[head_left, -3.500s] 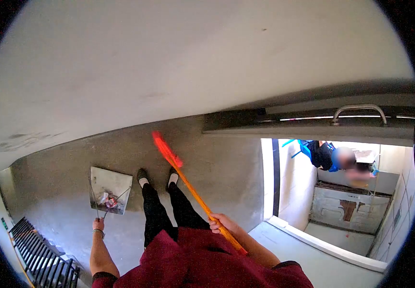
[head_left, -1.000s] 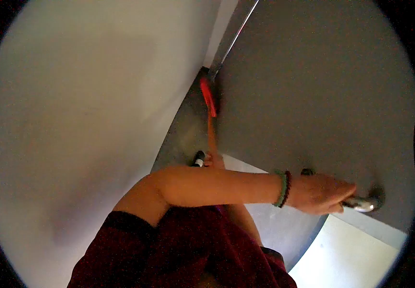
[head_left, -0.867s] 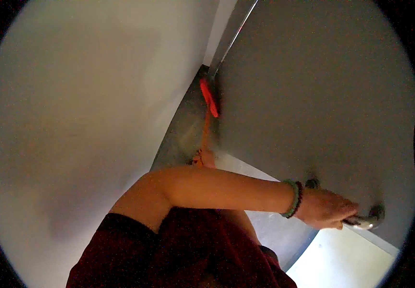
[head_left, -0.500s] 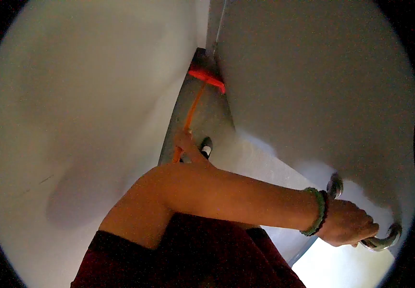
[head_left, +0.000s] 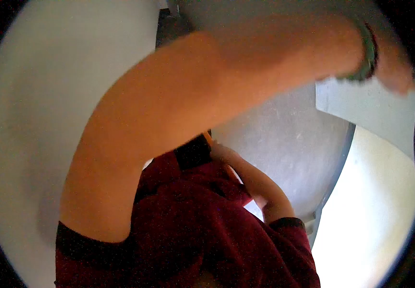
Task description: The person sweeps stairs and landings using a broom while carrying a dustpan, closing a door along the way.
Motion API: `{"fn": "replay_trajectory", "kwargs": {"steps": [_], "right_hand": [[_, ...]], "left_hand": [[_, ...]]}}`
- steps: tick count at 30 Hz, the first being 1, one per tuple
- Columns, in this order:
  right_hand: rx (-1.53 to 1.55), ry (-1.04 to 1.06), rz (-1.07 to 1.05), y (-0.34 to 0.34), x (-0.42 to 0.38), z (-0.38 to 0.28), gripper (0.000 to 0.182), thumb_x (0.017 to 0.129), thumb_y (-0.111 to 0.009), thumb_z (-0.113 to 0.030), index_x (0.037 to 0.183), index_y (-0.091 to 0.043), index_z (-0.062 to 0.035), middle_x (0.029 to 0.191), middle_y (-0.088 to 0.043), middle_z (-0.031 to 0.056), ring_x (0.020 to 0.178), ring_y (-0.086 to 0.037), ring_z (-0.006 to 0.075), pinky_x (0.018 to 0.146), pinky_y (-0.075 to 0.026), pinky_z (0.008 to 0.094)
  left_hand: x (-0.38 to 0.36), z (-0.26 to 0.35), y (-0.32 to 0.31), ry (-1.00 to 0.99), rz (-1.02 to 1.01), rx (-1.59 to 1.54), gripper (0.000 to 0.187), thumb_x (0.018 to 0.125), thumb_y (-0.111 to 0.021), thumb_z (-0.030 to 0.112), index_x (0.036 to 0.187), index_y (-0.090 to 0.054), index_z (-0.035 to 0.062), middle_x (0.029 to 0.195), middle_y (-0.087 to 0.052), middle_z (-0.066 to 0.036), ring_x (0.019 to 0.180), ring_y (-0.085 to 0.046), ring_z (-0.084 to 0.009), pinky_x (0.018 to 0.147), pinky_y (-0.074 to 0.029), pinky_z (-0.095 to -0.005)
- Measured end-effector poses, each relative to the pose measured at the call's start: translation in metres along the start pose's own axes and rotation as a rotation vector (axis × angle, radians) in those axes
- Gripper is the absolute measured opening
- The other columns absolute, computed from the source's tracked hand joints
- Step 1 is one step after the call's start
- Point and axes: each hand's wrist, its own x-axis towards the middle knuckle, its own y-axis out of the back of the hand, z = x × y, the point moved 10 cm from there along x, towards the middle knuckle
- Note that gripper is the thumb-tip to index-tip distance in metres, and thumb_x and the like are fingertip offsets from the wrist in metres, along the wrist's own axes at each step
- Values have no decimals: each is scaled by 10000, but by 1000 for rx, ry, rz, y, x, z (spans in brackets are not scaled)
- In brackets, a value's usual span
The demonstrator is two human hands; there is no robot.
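A pale wall (head_left: 20,120) fills the left half of the head view, the largest thing in sight, with one grey door (head_left: 289,144) curving across the upper right and a bright strip of light beyond its lower right edge. One person in a dark red short-sleeved top (head_left: 183,230) stands between the two, seen from above. Two bare arms show: the left arm sweeps in a blur from the sleeve at lower left up and across the top of the frame, while the right forearm lies low, folded close against the body at centre. The left hand (head_left: 399,62) sits at the upper right edge, up against the door's surface, so blurred by motion that the fingers cannot be told as spread, closed or gripping anything; any handle under it cannot be made out. One green beaded bracelet (head_left: 368,48) rings that wrist, with a darker band just beside it. The right hand (head_left: 219,151) lies near the middle, partly hidden behind the dark cuff of the left sleeve; whether its fingers are curled or loose cannot be told. A single thin sliver of orange broom handle (head_left: 209,139) shows touching that hand, the rest hidden behind the left arm and the red top
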Motion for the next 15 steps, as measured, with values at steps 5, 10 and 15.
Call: {"fn": "replay_trajectory", "kwargs": {"steps": [5, 10, 15], "right_hand": [[702, -530, 166, 24, -91, 0, 203, 579, -553, -171, 612, -510, 24, 649, -517, 168, 662, -498, 308, 587, -411, 341], [573, -373, 392, -12, -64, 21, 207, 608, -537, -197, 602, -494, 6, 634, -508, 145, 650, -503, 267, 548, -405, 335], [101, -239, 297, -35, -17, 14, 205, 657, -479, -156, 769, -459, 14, 702, -508, 162, 708, -506, 283, 590, -408, 363]], "left_hand": [[1, 13, 3, 60, 12, 227, 501, 752, -373, 258, 1111, -205, -48, 1030, -384, -244, 944, -412, -289, 796, -330, -341], [-32, 24, -19, 96, 274, 258, 442, 733, -406, 239, 1038, -278, -55, 925, -423, -204, 873, -423, -251, 761, -338, -328], [-61, 52, -44, -40, 295, -50, 331, 677, -524, 227, 863, -396, -16, 740, -425, -79, 699, -406, -157, 664, -348, -302]]}}
